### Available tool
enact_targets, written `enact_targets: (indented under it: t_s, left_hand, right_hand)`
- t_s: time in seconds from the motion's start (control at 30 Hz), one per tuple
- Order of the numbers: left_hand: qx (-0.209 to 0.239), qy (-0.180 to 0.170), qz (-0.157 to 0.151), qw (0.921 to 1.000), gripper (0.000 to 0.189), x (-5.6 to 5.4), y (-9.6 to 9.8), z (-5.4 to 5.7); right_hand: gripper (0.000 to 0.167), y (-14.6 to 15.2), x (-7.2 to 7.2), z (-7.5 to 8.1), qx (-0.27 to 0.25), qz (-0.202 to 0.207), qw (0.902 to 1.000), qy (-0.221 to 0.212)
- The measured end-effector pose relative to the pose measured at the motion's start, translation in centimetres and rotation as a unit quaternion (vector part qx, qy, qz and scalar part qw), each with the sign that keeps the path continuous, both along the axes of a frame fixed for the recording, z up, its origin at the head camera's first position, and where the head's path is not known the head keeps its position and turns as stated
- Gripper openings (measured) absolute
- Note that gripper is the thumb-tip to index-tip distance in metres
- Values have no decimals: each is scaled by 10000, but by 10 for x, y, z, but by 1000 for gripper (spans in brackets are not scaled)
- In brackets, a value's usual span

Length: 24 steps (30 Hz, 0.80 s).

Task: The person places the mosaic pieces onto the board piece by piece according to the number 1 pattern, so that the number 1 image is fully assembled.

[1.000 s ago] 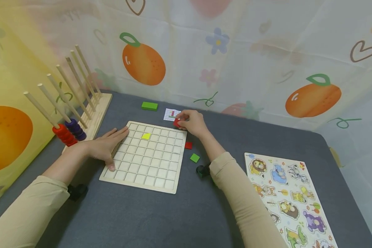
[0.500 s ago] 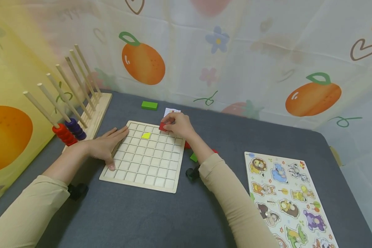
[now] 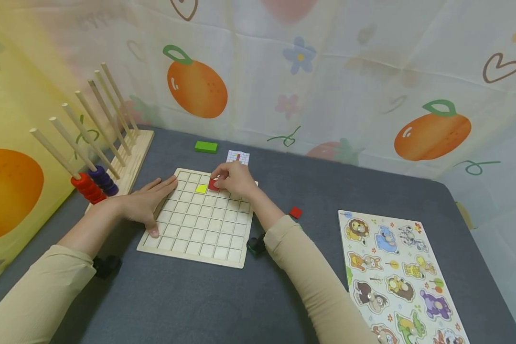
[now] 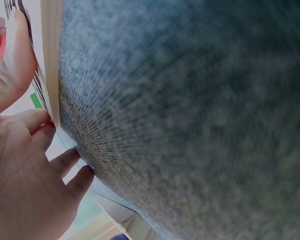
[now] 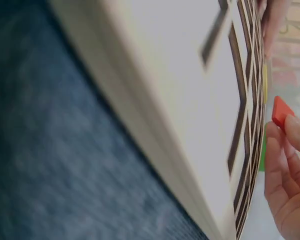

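Observation:
A pale wooden board (image 3: 193, 224) with a grooved grid of squares lies on the dark table. My left hand (image 3: 148, 205) rests on its left edge, thumb on the near part and fingers spread toward the far corner. Between thumb and fingers my right hand (image 3: 235, 180) pinches a red square tile (image 3: 213, 185), close over the grid and right beside a yellow tile (image 3: 201, 188) that lies in a cell. The right wrist view shows the red tile (image 5: 281, 112) tilted at the fingertips of the right hand (image 5: 290, 185).
Behind the board lie a green block (image 3: 206, 147) and a small printed grid card (image 3: 238, 157). Another red tile (image 3: 295, 212) lies right of the forearm. A peg rack (image 3: 131, 162) with red and purple rings stands left; an animal puzzle board (image 3: 395, 272) lies right.
My right hand has carried the red tile leftward from beside the card to over the board next to the yellow tile. The left hand has stayed in place.

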<state>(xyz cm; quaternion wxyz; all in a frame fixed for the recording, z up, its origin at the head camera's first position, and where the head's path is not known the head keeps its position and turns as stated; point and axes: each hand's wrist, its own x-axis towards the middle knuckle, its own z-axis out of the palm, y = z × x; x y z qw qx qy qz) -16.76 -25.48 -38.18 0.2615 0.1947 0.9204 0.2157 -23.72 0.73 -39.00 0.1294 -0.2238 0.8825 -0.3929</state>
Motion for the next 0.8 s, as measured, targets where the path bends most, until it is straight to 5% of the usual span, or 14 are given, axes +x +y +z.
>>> enact_targets:
  t_s: [0.8]
  left_hand:
    - [50,-5,-27,10000,139,0,-1,-1]
  right_hand:
    - [12,-9,4,-2,821,205,9963,174]
